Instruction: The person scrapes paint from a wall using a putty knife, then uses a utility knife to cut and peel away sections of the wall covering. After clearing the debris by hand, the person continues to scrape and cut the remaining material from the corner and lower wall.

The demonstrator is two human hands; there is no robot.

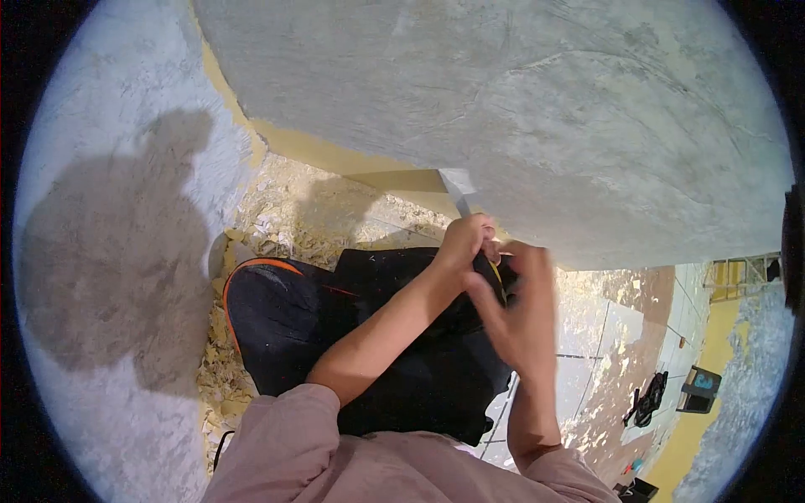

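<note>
My left hand (pixel 466 246) is closed around a putty knife (pixel 457 194), just in front of the grey wall. Its metal blade widens upward from my fist, and part of a dark handle with a yellow strip shows below. My right hand (pixel 521 314) is beside the lower handle, its thumb and fingers apart on either side of it. Motion blurs this hand, and whether it touches the handle is hard to see. My knees in black trousers (pixel 402 360) are bent beneath both forearms.
The grey wall (pixel 520 101) ends above a yellow strip near the floor. A pale wall (pixel 109 109) bearing my shadow is at left. Scraped flakes (pixel 285 205) cover the corner floor and dot the tiles (pixel 579 323). A black cable bundle (pixel 647 401) and dark box (pixel 699 390) are at right.
</note>
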